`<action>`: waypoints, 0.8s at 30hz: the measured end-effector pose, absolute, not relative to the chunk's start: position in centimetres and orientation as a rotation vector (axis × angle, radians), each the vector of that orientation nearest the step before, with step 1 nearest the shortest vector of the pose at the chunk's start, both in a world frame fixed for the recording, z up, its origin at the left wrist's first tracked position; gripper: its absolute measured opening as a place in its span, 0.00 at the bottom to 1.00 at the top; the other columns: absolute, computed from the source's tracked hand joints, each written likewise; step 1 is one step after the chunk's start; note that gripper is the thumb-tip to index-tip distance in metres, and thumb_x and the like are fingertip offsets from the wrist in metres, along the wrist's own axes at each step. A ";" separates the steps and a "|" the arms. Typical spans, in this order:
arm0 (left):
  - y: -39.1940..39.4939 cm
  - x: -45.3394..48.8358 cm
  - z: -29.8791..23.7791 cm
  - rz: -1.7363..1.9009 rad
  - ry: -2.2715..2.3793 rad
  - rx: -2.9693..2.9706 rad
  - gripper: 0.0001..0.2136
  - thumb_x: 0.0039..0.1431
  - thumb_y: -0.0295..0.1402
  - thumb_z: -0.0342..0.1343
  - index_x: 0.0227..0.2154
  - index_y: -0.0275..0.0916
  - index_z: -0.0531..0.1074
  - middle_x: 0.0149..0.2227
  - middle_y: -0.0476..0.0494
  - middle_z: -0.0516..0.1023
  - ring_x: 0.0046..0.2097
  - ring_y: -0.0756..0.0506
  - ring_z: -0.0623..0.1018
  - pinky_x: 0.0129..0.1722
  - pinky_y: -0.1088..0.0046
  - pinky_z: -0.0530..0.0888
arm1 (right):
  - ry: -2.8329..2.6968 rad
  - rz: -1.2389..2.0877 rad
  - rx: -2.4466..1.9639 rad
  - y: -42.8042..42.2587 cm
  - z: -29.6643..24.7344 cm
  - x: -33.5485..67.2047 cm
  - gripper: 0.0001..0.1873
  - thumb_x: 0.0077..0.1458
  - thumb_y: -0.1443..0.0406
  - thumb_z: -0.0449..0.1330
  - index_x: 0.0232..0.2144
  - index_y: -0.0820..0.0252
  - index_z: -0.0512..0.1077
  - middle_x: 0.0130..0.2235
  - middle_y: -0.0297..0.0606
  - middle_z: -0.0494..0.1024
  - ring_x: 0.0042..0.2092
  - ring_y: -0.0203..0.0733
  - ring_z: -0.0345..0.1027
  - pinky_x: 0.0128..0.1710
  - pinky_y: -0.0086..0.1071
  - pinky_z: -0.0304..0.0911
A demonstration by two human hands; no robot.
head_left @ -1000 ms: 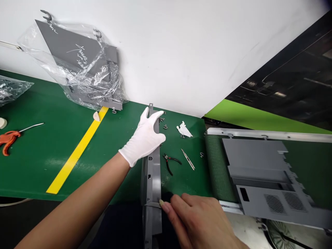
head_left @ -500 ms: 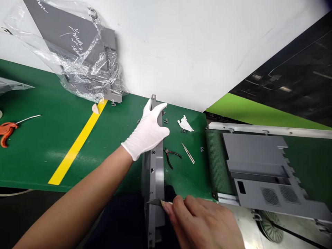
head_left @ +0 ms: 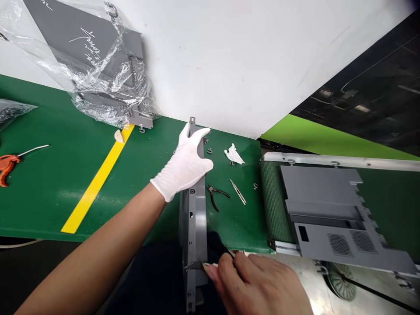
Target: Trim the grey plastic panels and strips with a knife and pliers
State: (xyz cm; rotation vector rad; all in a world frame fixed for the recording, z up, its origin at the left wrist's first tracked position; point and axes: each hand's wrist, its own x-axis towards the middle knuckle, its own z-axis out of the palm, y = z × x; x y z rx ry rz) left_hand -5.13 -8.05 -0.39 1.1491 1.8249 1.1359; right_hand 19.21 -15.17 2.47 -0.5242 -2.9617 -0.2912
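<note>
Findings at this moment. I am holding the long grey part (head_left: 196, 210) on edge. It is running from the back of the green bench (head_left: 65, 175) out past the near rim toward me.

My left hand (head_left: 183, 168), gloved in white, is closing around the upper end, with the fingers wrapping over the top edge and the thumb pressing the right face.

My right hand (head_left: 256, 284), bare, is drawn in narrow and pinching a thin blade (head_left: 193, 265) between thumb and forefinger. The blade is lying across the lower face of the part.

Change noted: a second ago only my fingertip was meeting that edge. The blade is now showing and sitting slightly lower on the part. The left grip is staying as it was, so the part is being kept steady.

The pliers (head_left: 216, 194) and tweezers (head_left: 238, 192) are lying just right of the part, untouched. A grey cover (head_left: 328, 210) is sitting further right.
</note>
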 end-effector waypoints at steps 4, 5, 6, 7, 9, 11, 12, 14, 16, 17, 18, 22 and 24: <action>-8.1 -5.2 -0.4 1.131 1.835 1.166 0.43 0.48 0.21 0.60 0.69 0.49 0.62 0.78 0.44 0.37 0.76 0.29 0.53 0.69 0.49 0.69 | -2.951 -0.243 -0.569 -15.2 2.4 19.2 0.15 0.70 0.56 0.57 0.31 0.54 0.66 0.21 0.26 0.67 0.20 0.36 0.62 0.24 0.38 0.47; -8.1 -5.2 -0.4 1.129 1.837 1.166 0.43 0.48 0.22 0.60 0.69 0.49 0.62 0.78 0.44 0.37 0.76 0.29 0.53 0.69 0.49 0.68 | -2.945 -0.215 -0.598 -15.3 2.3 19.2 0.15 0.70 0.56 0.57 0.30 0.54 0.65 0.21 0.26 0.67 0.20 0.36 0.62 0.24 0.38 0.47; -8.1 -5.2 -0.4 1.128 1.839 1.166 0.42 0.48 0.22 0.60 0.69 0.49 0.62 0.78 0.43 0.36 0.76 0.29 0.53 0.69 0.49 0.68 | -2.938 -0.191 -0.629 -15.3 2.3 19.1 0.16 0.71 0.57 0.56 0.29 0.53 0.64 0.21 0.26 0.66 0.20 0.36 0.62 0.24 0.38 0.47; -8.1 -5.2 -0.4 1.127 1.838 1.166 0.42 0.48 0.22 0.60 0.69 0.49 0.62 0.78 0.43 0.36 0.76 0.29 0.53 0.69 0.49 0.69 | -2.932 -0.172 -0.654 -15.3 2.3 19.1 0.16 0.71 0.57 0.56 0.29 0.53 0.63 0.21 0.26 0.66 0.20 0.36 0.62 0.24 0.38 0.47; -8.0 -5.3 -0.4 1.130 1.835 1.169 0.42 0.48 0.22 0.60 0.69 0.49 0.62 0.78 0.43 0.36 0.75 0.29 0.54 0.69 0.50 0.69 | -2.917 -0.173 -0.680 -15.3 2.3 18.9 0.17 0.71 0.57 0.56 0.28 0.52 0.63 0.21 0.26 0.66 0.20 0.36 0.62 0.24 0.38 0.47; -8.0 -5.3 -0.5 1.131 1.834 1.166 0.43 0.48 0.23 0.61 0.69 0.49 0.62 0.78 0.43 0.35 0.75 0.29 0.56 0.68 0.51 0.70 | -2.914 -0.204 -0.677 -15.3 2.3 18.9 0.17 0.71 0.57 0.56 0.28 0.52 0.63 0.21 0.26 0.66 0.20 0.37 0.62 0.24 0.38 0.47; -8.0 -5.3 -0.5 1.132 1.834 1.161 0.43 0.48 0.23 0.61 0.69 0.49 0.62 0.78 0.43 0.35 0.74 0.29 0.57 0.68 0.51 0.71 | -2.920 -0.220 -0.665 -15.3 2.3 18.9 0.17 0.71 0.57 0.56 0.29 0.53 0.63 0.21 0.26 0.66 0.20 0.37 0.62 0.24 0.38 0.46; -7.9 -5.3 -0.5 1.132 1.829 1.152 0.42 0.48 0.23 0.61 0.69 0.50 0.62 0.78 0.43 0.35 0.73 0.29 0.59 0.66 0.52 0.74 | -2.933 -0.257 -0.629 -15.2 2.3 18.9 0.15 0.71 0.57 0.57 0.30 0.53 0.65 0.21 0.26 0.66 0.20 0.37 0.62 0.24 0.39 0.46; -7.9 -5.3 -0.4 1.129 1.822 1.141 0.42 0.48 0.23 0.61 0.69 0.50 0.62 0.78 0.44 0.35 0.72 0.28 0.61 0.63 0.53 0.77 | -2.938 -0.292 -0.594 -15.2 2.4 19.0 0.14 0.71 0.57 0.57 0.32 0.55 0.67 0.21 0.26 0.66 0.20 0.37 0.62 0.24 0.39 0.45; -7.9 -5.2 -0.3 1.127 1.818 1.139 0.42 0.48 0.23 0.61 0.69 0.50 0.62 0.78 0.44 0.35 0.72 0.28 0.62 0.62 0.53 0.78 | -2.938 -0.305 -0.582 -15.2 2.4 19.1 0.14 0.71 0.57 0.57 0.32 0.55 0.68 0.21 0.26 0.66 0.20 0.37 0.62 0.24 0.39 0.45; -7.9 -5.2 -0.3 1.126 1.814 1.139 0.43 0.48 0.23 0.61 0.69 0.50 0.62 0.78 0.44 0.35 0.72 0.28 0.62 0.60 0.53 0.79 | -2.939 -0.312 -0.574 -15.1 2.4 19.1 0.14 0.71 0.57 0.57 0.33 0.55 0.68 0.21 0.27 0.66 0.20 0.37 0.62 0.24 0.39 0.45; -8.0 -5.1 -0.2 1.138 1.804 1.144 0.42 0.47 0.22 0.60 0.68 0.50 0.63 0.78 0.45 0.35 0.73 0.28 0.61 0.62 0.52 0.78 | -2.957 -0.307 -0.534 -15.1 2.6 19.3 0.13 0.70 0.57 0.58 0.33 0.56 0.69 0.21 0.27 0.66 0.20 0.37 0.62 0.24 0.40 0.45; -7.9 -5.1 -0.3 1.150 1.802 1.140 0.42 0.47 0.22 0.61 0.68 0.50 0.63 0.78 0.45 0.35 0.73 0.27 0.61 0.63 0.50 0.77 | -2.963 -0.309 -0.530 -15.2 2.7 19.4 0.13 0.69 0.57 0.58 0.33 0.56 0.69 0.21 0.27 0.67 0.20 0.38 0.63 0.24 0.40 0.45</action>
